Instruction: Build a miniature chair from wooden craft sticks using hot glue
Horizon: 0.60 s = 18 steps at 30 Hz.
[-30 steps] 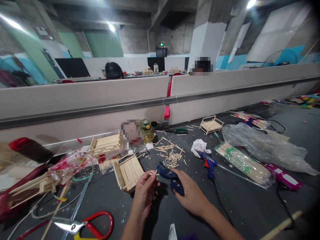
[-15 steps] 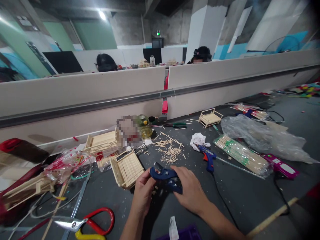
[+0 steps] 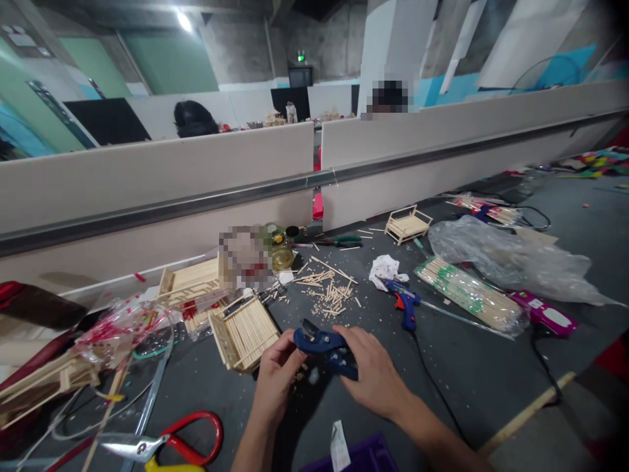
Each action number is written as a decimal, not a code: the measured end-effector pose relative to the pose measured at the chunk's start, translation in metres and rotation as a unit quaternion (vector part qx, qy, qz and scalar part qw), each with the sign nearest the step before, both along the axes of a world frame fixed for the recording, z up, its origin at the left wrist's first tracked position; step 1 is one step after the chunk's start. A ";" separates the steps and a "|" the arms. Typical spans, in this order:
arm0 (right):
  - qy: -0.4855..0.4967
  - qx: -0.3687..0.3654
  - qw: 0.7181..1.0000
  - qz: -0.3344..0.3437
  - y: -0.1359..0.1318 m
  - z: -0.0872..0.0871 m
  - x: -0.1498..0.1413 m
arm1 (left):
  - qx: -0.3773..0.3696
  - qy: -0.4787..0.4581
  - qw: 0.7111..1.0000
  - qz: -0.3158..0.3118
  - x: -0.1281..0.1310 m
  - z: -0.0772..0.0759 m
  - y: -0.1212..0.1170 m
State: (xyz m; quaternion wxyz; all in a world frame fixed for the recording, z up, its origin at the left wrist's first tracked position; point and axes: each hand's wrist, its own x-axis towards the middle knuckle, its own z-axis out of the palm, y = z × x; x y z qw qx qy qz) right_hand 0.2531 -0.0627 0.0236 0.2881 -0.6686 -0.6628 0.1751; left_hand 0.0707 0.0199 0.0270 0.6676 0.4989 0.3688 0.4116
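Observation:
My right hand (image 3: 371, 367) is wrapped round the handles of a blue hand cutter (image 3: 322, 342), whose metal blade end points up and left. At the head of this cutter, my left hand (image 3: 279, 373) has its thumb and fingers pinched together; anything between them is too small to make out. Beyond my hands lies a scatter of short cut wooden sticks (image 3: 337, 298) with crumbs round it. Just left of my left hand stands a small stick-built frame with a slatted floor (image 3: 250, 334).
Red-and-yellow-handled scissors (image 3: 181, 442) lie front left. A blue glue gun (image 3: 405, 308), white crumpled tissue (image 3: 387, 270) and bagged sticks (image 3: 469, 292) are to the right. A small stick-built bed (image 3: 407, 226) stands further back. A purple tray (image 3: 366, 455) is nearest me. A white partition (image 3: 236, 154) runs behind.
The view has turned slightly, so the surroundings sit a little further left and higher. Both hands keep nearly the same hold at the blue cutter.

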 end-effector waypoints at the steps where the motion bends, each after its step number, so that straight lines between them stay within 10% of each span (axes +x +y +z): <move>1: 0.001 -0.001 1.000 0.001 0.000 0.000 0.000 | 0.011 0.007 1.000 -0.004 -0.001 0.001 0.000; 18: 0.034 -0.034 0.999 0.005 -0.005 -0.005 0.000 | 0.047 0.055 0.996 -0.048 -0.002 0.015 0.002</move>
